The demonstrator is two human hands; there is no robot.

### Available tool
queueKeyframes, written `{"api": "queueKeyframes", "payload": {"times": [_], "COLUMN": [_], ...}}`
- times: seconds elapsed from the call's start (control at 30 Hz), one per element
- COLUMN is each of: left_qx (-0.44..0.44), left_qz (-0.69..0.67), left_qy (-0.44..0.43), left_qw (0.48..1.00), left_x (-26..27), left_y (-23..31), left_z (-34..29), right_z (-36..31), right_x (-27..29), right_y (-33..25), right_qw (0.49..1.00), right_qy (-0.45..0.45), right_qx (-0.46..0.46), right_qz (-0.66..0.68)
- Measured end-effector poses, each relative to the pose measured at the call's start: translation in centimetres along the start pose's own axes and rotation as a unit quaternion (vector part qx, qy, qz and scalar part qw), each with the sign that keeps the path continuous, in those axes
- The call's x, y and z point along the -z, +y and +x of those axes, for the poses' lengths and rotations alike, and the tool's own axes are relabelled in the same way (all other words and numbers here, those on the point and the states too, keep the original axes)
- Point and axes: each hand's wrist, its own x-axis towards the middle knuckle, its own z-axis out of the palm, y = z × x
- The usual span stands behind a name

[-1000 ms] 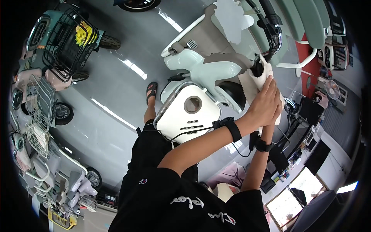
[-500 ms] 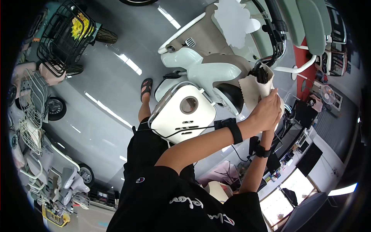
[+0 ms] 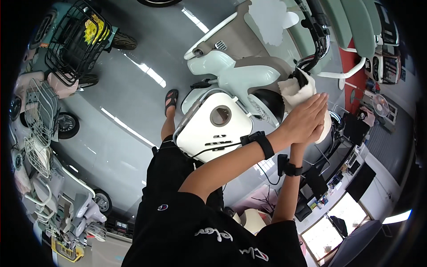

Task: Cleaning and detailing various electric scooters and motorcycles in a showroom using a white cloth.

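Surroundings: one pale green scooter (image 3: 249,80), directly before me, with a black handlebar (image 3: 317,46) at upper right. One white panel (image 3: 231,129), slotted, with a round window, between my legs and the scooter. Black wire basket (image 3: 66,58), far left, a yellow item (image 3: 93,29) inside. Pale wire basket (image 3: 38,111), below it. One fan (image 3: 380,105), far right, on the background side. Grey floor (image 3: 133,100), glossy, streaked with light reflections.

Obstructions: my left forearm (image 3: 222,165) passes in front of the panel's lower edge; a thin black cable (image 3: 207,151) runs across the same panel from my wrist strap (image 3: 265,146).

Hands: left hand (image 3: 301,119), nearer, fingers straight and together, laid against the cloth. Right hand (image 3: 316,132), behind it, largely hidden; how far it closes, I cannot tell.

Cloth (image 3: 297,92): one, off-white, soft, creased, edge uneven. Located around a dark part (image 3: 302,78) just below the handlebar, its upper end standing open, its middle covered by my hands.
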Motion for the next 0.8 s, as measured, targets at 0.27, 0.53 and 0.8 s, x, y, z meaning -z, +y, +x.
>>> {"api": "queueKeyframes", "payload": {"times": [0.27, 0.53, 0.8], "left_qx": [0.007, 0.047, 0.147], "left_qz": [0.098, 0.063, -0.289], "left_qy": [-0.013, -0.273, 0.104], "left_qw": [0.995, 0.959, 0.94], "left_x": [2.5, 2.0, 2.3], "left_y": [0.5, -4.1, -6.5], "left_z": [-1.9, 7.4, 0.1], "right_z": [-2.3, 7.6, 0.0], "right_x": [-0.8, -0.1, -5.8], "right_y": [-4.4, -3.5, -10.6], "right_qw": [0.98, 0.852, 0.91], "right_qy": [-0.065, -0.226, -0.078], "right_qx": [0.155, 0.339, 0.207], "right_qz": [-0.106, -0.33, -0.351]}}
